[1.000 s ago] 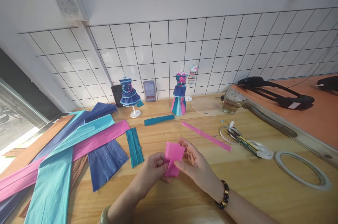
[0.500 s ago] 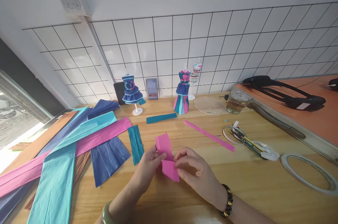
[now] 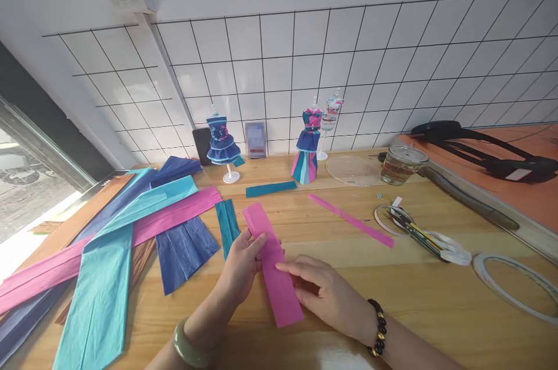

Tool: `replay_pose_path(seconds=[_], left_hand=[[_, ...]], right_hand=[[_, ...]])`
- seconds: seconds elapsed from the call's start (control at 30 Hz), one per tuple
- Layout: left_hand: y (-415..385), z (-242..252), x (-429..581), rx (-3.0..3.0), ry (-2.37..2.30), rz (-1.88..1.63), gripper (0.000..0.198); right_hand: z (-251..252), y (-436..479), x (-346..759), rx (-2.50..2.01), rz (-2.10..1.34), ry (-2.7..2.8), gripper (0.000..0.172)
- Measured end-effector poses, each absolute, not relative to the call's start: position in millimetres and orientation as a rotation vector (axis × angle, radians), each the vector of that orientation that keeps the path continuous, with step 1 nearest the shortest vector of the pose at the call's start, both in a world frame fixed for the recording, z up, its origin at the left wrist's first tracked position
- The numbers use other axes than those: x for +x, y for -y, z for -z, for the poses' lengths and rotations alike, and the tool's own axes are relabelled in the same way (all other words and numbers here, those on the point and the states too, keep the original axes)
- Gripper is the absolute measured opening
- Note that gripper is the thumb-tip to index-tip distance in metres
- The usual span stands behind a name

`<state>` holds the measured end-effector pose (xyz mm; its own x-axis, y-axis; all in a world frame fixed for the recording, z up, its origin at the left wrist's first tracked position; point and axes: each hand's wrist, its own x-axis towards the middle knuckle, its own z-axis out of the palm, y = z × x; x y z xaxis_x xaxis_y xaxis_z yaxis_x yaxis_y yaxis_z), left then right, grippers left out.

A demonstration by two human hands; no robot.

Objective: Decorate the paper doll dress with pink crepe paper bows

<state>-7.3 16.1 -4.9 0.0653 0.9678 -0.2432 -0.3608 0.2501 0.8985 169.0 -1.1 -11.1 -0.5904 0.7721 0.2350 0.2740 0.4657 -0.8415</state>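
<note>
A pink crepe paper strip (image 3: 272, 265) lies unfolded lengthwise on the wooden table (image 3: 418, 306). My left hand (image 3: 242, 262), with a green bangle at the wrist, pinches the strip's left edge near its upper half. My right hand (image 3: 325, 294), with a dark bead bracelet, rests on the strip's right edge, index finger stretched over the paper and fingers bent. Just left of my left hand lies a folded teal paper piece (image 3: 227, 226).
Long pink, teal, blue and brown paper sheets (image 3: 108, 242) fan out at the left. Two paper-dressed mannequins (image 3: 223, 146) (image 3: 307, 149) stand by the tiled wall. A thin pink strip (image 3: 351, 220), tape rolls with scissors (image 3: 418, 233), a glass cup (image 3: 399, 163) and a clear disc (image 3: 353, 171) lie at the right.
The folded pink paper, held above the table a second ago, has been opened out into a long strip lying flat. Both hands came down with it.
</note>
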Motion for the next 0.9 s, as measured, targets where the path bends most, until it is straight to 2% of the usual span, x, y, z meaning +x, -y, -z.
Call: replay_pose_path(seconds=[0.2, 0.43, 0.9], left_hand=[[-15.6, 0.9, -6.4, 0.741, -1.067, -1.164, 0.02], [-14.0, 2.3, -6.3, 0.717, -0.92, -1.074, 0.025], [-13.2, 9.9, -7.5, 1.023, -0.93, -0.833, 0.023]], right_hand=[[12.1, 1.5, 169.0, -0.739, -1.036, 2.26, 0.045], [14.7, -2.6, 169.8, -0.737, -1.057, 2.17, 0.022], [8.3, -1.8, 169.9, -0.979, -1.328, 1.968, 0.027]])
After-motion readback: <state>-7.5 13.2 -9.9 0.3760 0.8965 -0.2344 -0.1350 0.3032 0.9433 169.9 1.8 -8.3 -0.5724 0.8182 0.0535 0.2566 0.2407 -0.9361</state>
